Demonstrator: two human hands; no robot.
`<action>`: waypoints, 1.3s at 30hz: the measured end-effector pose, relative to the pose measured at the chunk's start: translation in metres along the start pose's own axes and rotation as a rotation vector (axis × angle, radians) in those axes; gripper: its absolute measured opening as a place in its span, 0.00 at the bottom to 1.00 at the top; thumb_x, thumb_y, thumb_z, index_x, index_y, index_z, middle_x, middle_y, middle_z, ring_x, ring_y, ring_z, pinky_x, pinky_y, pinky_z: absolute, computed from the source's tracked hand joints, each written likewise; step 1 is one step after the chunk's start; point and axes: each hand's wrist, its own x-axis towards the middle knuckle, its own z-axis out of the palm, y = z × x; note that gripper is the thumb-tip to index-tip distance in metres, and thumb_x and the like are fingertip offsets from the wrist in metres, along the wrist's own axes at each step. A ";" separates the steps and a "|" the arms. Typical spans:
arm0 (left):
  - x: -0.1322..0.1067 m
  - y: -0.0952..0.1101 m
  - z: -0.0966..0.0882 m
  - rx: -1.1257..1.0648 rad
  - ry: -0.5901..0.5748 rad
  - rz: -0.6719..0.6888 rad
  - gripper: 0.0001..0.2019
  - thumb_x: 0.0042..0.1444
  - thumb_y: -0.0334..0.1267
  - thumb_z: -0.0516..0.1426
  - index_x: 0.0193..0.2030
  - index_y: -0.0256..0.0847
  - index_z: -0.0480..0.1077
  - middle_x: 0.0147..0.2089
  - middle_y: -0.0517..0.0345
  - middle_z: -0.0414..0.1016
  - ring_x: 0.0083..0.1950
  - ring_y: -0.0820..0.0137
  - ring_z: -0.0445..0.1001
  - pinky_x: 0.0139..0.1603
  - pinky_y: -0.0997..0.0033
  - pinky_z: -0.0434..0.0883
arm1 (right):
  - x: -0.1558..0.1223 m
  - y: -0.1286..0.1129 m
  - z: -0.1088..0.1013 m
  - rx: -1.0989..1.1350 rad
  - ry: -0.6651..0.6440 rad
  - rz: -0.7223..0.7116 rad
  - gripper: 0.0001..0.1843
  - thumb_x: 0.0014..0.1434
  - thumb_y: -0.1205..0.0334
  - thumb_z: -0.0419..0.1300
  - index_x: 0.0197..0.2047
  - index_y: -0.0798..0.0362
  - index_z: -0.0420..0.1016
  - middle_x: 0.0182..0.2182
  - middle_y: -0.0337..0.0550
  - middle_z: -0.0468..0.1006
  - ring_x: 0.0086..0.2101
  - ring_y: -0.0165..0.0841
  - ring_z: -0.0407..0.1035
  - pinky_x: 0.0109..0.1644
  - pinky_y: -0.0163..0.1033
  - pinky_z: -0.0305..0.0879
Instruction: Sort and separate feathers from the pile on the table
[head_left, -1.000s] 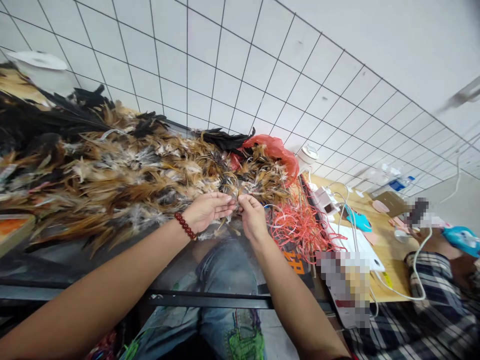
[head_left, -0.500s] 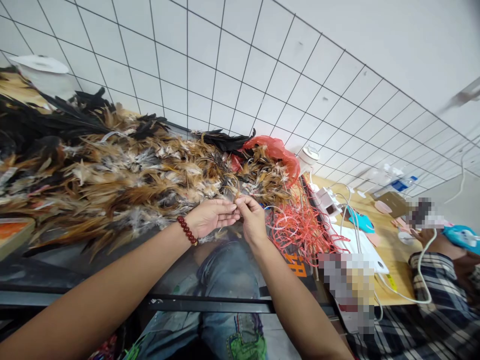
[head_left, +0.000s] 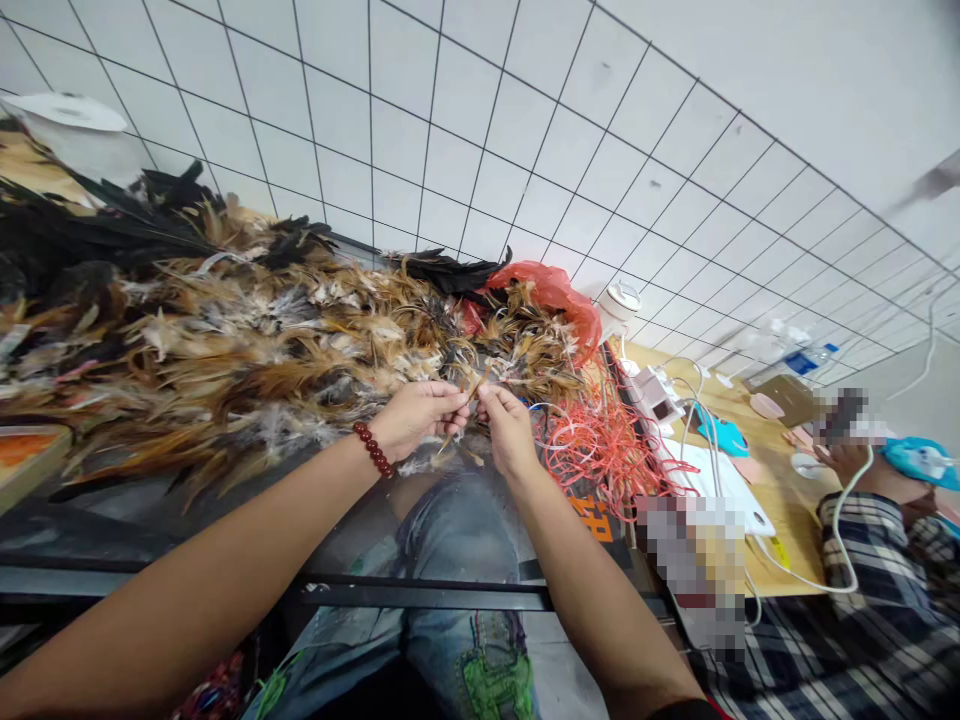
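A long heap of brown, black and white feathers [head_left: 225, 340] covers the glass tabletop [head_left: 187, 510]. My left hand [head_left: 412, 415], with a red bead bracelet at the wrist, pinches a thin brown feather [head_left: 469, 395] at the heap's near edge. My right hand [head_left: 506, 425] meets it fingertip to fingertip, its fingers pinched on the same feather. Both hands sit just left of a tangle of red bands [head_left: 600, 450].
A red plastic bag [head_left: 551, 295] lies at the heap's right end against the tiled wall. To the right, a wooden desk [head_left: 772, 490] carries white cables, chargers and small items. A person in a plaid shirt [head_left: 885, 590] sits there. My jeans show under the glass.
My hands stay together at the heap's edge; the left fingers have closed from a flatter pose into a pinch, and a thin feather now sticks up between the fingertips.
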 end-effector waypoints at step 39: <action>-0.003 0.007 0.000 -0.045 0.150 0.079 0.05 0.53 0.30 0.61 0.29 0.30 0.74 0.28 0.51 0.76 0.24 0.76 0.71 0.27 0.77 0.71 | 0.002 -0.014 -0.001 0.309 0.084 0.144 0.12 0.39 0.59 0.72 0.26 0.54 0.76 0.17 0.29 0.65 0.20 0.21 0.51 0.25 0.30 0.51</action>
